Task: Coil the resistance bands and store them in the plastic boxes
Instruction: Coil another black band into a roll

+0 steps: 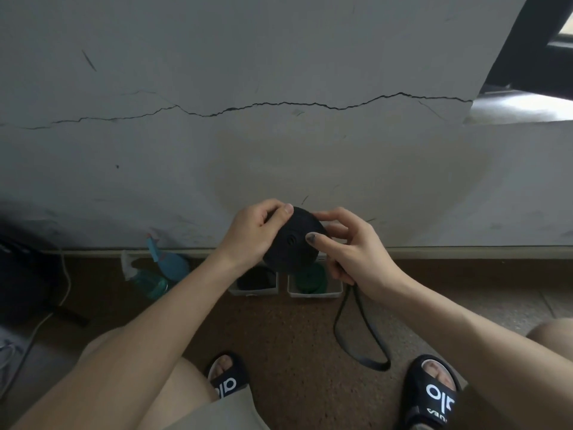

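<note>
I hold a thick black coil of resistance band (291, 243) in front of me, above the floor. My left hand (252, 232) grips its left side, thumb on the top edge. My right hand (350, 243) holds its right side, thumb pressed on the coil's face. The band's loose tail (361, 333) hangs from under my right hand in a loop down to the floor. Below the coil stand two clear plastic boxes against the wall: the left box (252, 290) holds a black coil, the right box (314, 293) a green coil (310, 276).
A cracked grey wall (279, 135) rises straight ahead. Two spray bottles (155, 274) lie by the skirting at left. A dark bag (24, 274) and a white cable (66, 293) are at far left. My feet in black slides (434, 395) stand on the brown floor.
</note>
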`<state>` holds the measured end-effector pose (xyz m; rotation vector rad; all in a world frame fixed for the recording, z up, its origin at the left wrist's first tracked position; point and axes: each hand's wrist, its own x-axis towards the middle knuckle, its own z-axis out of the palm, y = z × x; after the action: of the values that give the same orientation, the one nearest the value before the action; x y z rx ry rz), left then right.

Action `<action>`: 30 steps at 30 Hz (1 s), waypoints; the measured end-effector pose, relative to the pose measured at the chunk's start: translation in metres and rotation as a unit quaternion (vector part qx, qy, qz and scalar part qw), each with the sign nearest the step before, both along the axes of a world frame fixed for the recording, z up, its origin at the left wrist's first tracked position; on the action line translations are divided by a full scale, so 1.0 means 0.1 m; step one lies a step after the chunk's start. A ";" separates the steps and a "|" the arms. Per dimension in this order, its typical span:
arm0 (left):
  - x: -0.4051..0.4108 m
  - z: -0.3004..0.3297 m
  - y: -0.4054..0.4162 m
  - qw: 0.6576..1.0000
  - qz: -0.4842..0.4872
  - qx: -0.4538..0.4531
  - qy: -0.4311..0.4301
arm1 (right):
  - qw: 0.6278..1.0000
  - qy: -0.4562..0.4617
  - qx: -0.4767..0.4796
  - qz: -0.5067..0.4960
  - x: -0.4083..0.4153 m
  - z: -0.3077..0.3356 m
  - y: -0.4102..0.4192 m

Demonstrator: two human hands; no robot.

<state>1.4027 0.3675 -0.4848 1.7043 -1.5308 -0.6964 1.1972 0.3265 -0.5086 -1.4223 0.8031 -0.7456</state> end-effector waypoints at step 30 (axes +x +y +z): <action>0.22 0.02 -0.02 0.997 -0.041 0.031 0.060 | 0.999 0.003 0.009 0.037 -0.04 0.09 -0.10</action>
<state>1.4247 0.3650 -0.4824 1.6219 -1.5152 -0.8818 1.1934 0.3166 -0.4994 -1.4314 0.7557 -0.6761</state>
